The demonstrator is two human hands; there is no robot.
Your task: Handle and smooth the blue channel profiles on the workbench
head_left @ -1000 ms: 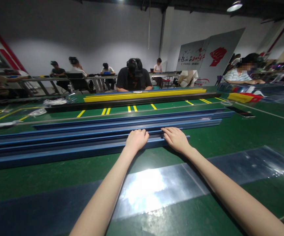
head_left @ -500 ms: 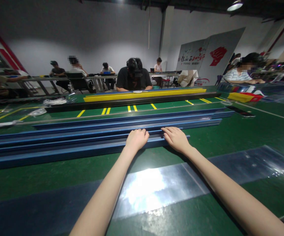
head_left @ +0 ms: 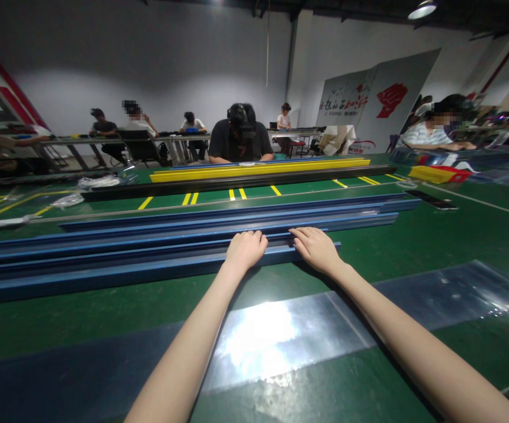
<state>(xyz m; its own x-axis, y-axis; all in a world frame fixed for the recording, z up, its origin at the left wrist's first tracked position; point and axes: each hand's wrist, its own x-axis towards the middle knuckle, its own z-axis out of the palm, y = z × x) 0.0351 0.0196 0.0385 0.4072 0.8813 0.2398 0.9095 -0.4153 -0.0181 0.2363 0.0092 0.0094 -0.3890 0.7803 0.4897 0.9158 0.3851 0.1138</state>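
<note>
Several long blue rails [head_left: 148, 247] lie side by side across the green table [head_left: 435, 247]. My left hand [head_left: 244, 249] rests on the nearest blue rail [head_left: 104, 276], its fingers curled over the rail's top edge. My right hand [head_left: 315, 248] lies on the same rail a little to the right, fingers bent over its far edge near the rail's right end. Both arms reach forward over a clear plastic sheet [head_left: 281, 335] that lies flat on the table in front of me.
Farther back lie a black rail [head_left: 237, 182] and a yellow rail [head_left: 258, 169]. A person in a dark shirt [head_left: 240, 141] sits across the table; another person [head_left: 433, 132] sits at right. Yellow and red bins [head_left: 439, 174] stand at right, plastic bags [head_left: 98, 182] at left.
</note>
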